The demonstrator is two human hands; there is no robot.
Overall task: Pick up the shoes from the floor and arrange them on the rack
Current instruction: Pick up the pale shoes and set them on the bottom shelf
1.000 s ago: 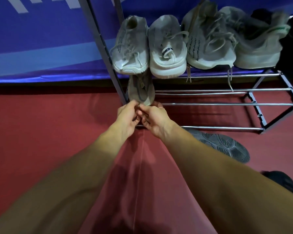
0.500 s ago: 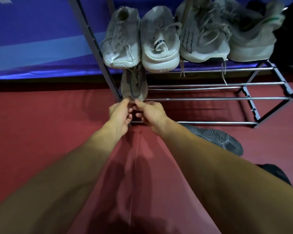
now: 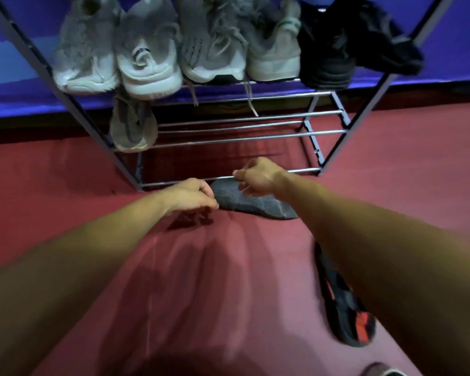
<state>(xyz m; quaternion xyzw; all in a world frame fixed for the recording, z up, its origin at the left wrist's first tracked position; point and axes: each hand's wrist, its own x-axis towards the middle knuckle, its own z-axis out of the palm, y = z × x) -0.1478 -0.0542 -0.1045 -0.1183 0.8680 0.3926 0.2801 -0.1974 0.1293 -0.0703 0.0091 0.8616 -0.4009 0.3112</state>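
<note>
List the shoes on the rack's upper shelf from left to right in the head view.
Fuzzy white sneaker → white sneaker with a heel pull loop → grey knit sneaker with a black outsole → pale sneaker with a green heel tab → black shoe → second black shoe.

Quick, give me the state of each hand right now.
Left hand: fingers curled beside the dark shoe, grip cannot be told.
Right hand: fingers curled over the same shoe's sole, grip cannot be told.
</note>
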